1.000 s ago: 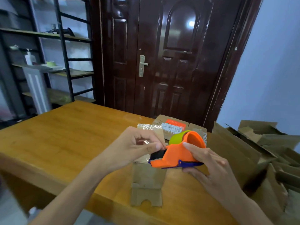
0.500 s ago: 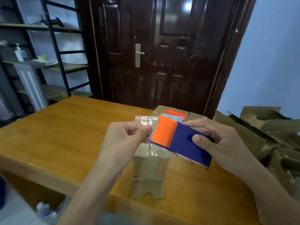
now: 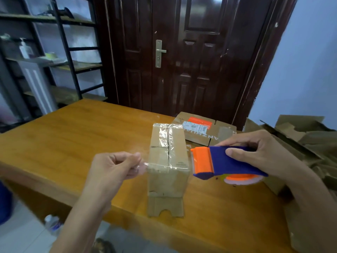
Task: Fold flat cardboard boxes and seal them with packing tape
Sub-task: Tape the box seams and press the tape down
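My left hand is nearest, its grip a narrow pinch of thumb and fingers on the free end of the clear tape. I hold that end out to the left so the strip runs taut and flat instead of curling back on itself. The strip stretches rightward across the near top edge of the small box to the tape dispenser, which my right hand holds with fingers wrapped over its blue body and the thumb along the near side. I keep the orange cutter end pointed left, so the roll pays out toward the box.

The box stands near the front edge of the tabletop, between my two hands and a little beyond them, its bottom tab overhanging that edge. Its top seam already carries a shiny strip running away from me; I judge this new span is meant to cross it.

Farther back, toward the tabletop's far edge, lies a flat labelled carton.
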Tool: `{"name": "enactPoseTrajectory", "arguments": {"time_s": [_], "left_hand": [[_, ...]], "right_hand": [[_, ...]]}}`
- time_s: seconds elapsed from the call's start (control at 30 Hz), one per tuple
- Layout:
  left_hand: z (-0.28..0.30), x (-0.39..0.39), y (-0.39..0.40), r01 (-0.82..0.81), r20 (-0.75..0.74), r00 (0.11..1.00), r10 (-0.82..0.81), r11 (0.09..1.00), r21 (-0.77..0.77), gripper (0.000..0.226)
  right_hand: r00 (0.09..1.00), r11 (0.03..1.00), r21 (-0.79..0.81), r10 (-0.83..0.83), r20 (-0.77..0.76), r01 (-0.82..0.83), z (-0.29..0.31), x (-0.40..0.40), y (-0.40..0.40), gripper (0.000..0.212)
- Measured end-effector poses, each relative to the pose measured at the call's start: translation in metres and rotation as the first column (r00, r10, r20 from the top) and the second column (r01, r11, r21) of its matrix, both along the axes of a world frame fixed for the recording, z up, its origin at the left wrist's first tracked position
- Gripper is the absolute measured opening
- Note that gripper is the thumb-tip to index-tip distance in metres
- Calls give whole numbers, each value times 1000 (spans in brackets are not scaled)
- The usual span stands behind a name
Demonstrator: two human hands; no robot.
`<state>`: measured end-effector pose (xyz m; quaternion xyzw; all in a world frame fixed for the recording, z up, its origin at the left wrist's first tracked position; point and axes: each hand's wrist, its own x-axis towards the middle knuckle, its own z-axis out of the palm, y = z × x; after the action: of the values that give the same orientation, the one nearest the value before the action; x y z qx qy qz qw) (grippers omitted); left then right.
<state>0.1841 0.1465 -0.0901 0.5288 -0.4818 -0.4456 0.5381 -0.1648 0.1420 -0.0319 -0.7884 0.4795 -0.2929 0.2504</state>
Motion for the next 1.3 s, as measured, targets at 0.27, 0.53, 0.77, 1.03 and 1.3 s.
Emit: {"name": "enactPoseTrajectory", "arguments": {"time_s": [0.27,0.53,0.77,1.03,1.3], "left_hand": [[-6,-4,-13,88,298,951,-85,996,4,39],[-17,-4,-23,112,331,936,-121,993,45,34],[-27,-5,-29,196,200,957,-210,976,91,33],[-52,-42,-18,88,-41,995,-86,994,59,30],[-80,-45,-18,-200,59,976,209,971,-131,8]], "right_hand": [[1000,1000,21,-10,-30,10,-11,-3,-15,29],[1000,995,94,-18,-16,19,-25,-7,-29,26],[997,987,163,-18,77,5,-48,-6,-42,21],[936,986,166,-69,344,12,-91,9,-36,17],[890,984,173,-110,443,36,-107,15,-31,26]]}}
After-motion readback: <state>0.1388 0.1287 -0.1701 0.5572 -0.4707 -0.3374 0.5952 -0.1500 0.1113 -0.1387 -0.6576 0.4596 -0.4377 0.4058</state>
